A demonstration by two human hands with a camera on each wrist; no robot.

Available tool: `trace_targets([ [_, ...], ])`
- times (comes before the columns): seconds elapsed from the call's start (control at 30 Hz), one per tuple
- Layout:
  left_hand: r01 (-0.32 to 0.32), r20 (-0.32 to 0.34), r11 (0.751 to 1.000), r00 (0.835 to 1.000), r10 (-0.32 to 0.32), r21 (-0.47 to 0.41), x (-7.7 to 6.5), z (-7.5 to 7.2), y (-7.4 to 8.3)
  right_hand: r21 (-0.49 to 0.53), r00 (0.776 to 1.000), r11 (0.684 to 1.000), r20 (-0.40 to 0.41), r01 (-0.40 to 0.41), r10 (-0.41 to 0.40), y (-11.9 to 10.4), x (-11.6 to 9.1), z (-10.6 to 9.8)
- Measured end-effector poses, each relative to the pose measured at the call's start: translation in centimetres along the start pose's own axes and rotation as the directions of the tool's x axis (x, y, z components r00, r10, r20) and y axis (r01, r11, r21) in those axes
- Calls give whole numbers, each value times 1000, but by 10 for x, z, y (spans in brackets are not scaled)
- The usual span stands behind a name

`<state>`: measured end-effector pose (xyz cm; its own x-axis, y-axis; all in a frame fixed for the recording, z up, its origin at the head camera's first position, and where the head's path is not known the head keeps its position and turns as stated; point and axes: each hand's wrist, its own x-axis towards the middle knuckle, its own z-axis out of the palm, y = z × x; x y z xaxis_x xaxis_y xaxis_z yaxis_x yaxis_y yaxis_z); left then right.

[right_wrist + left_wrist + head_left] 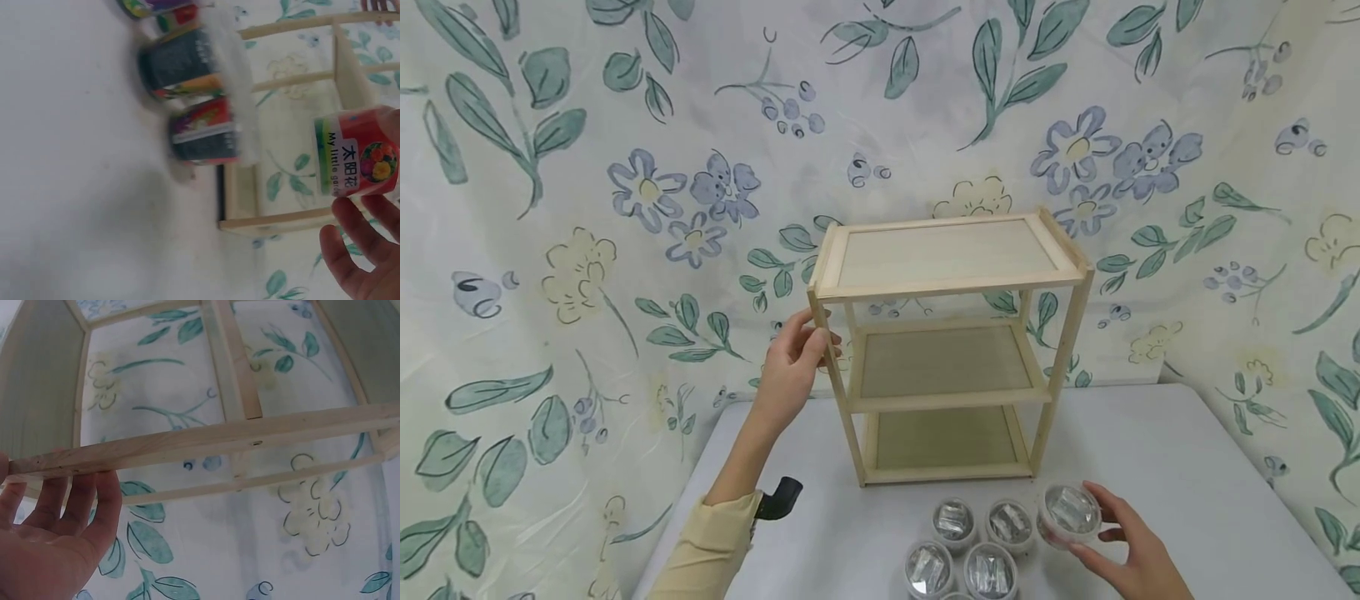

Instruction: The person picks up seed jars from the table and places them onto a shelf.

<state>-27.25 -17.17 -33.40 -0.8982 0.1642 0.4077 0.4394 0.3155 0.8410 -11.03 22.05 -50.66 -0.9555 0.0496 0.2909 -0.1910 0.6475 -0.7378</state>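
A small three-tier wooden shelf [947,252] stands upright on the white table. My left hand [786,367] grips its left front post [156,449], with the fingers behind the wood in the left wrist view. My right hand [1138,550] holds a plant-kit cup [1070,510] by its side, between thumb and fingers. This cup shows a red and green label [350,153] with flowers and the words "My little garden". Under its clear lid lie silvery packets. It is at the shelf's front right corner, close to the other cups.
Several similar lidded cups [990,571] stand grouped on the table [820,533] in front of the shelf, the lowest cut off by the frame edge. A flower-print cloth [880,150] hangs behind. A black strap end [780,498] sticks out from the left wrist.
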Motion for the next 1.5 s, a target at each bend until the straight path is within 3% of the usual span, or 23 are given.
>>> trace_targets([
  [0.13, 3, 8, 1000, 1000, -3, 3, 0, -1, 0, -30, 992, 993, -37, 119, -120, -10, 13, -10],
  [0.37, -5, 5, 1000, 1000, 5, 1, 0, -1, 1, 0, 987, 989, 53, 149, -149, -41, 40, -27],
  [0.7, -5, -4, 1000, 1000, 5, 1, -1, -3, 1, 99, 918, 923, 106, 372, -382, -85, 83, -38],
  [0.87, -4, 0, 1000, 1000, 4, -21, -1, -2, 1, 198, 901, 905, 152, 375, -407, -108, 100, -43],
  [1.1, -8, 2, 999, 1000, 8, -41, 1, -1, 2, 269, 884, 878, 147, 397, -444, -145, 123, -59],
  [1.37, -8, 0, 1000, 1000, 8, -20, 3, -3, 2, 333, 899, 884, 177, 328, -400, -191, 157, -78],
  [1.5, 3, 6, 1000, 1000, -3, -27, 0, -2, 0, 305, 908, 904, 200, 300, -369, -212, 174, -85],
])
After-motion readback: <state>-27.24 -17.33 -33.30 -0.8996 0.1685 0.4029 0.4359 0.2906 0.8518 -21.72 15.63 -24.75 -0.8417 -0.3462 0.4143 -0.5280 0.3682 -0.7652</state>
